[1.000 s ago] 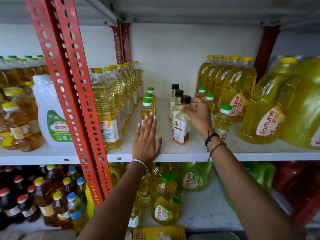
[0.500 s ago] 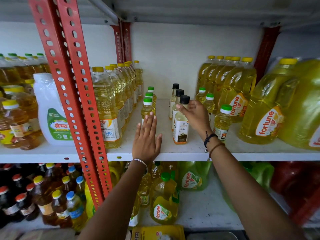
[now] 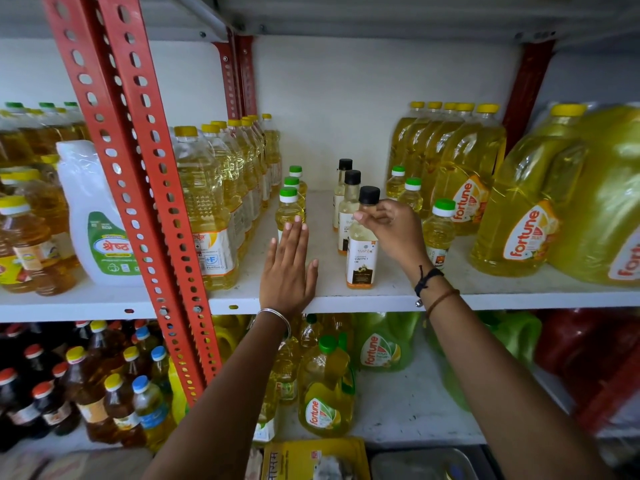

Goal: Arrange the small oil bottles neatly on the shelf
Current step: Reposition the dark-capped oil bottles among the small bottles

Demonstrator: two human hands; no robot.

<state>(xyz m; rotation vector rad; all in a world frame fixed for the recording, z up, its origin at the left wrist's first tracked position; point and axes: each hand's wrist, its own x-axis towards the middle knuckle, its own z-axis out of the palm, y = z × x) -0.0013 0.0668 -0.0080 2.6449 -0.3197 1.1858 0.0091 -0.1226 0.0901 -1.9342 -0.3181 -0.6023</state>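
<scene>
While the right hand (image 3: 389, 230) pinches the neck of the front black-capped bottle (image 3: 362, 249) just under its cap, fingers and thumb closed on it, the bottle stands upright on the shelf (image 3: 346, 294) near the front edge. Left hand (image 3: 289, 268) lies flat and spread, palm down on the shelf, holding nothing; its fingertips (image 3: 297, 224) reach the base of the front green-capped bottle (image 3: 289, 216), contact likely but not certain.

Handling, judged: the black-capped bottle is small, clear and rigid-looking, glass or hard plastic cannot be told. Light enough for a two-finger grip. Tall for its base, so a push high at the neck may tip it; sliding it by the labelled lower body would be steadier. Smooth walls, possibly oily, hence slippery; the paper label gives better purchase.

Materials and shapes: two more black-capped bottles (image 3: 349, 202) stand in file behind the held one, pale oil, square shoulders. Green-capped bottles are round, yellow oil, thin plastic by the look; one file of three at left, another three at right (image 3: 439, 230) less evenly spaced. Shelf surface is white painted board, smooth, scuffed. Tall yellow-capped bottles (image 3: 204, 209) flank the left, ribbed walls; large handled jugs (image 3: 519, 216) flank the right. Red perforated steel upright (image 3: 138, 188) in front.
</scene>
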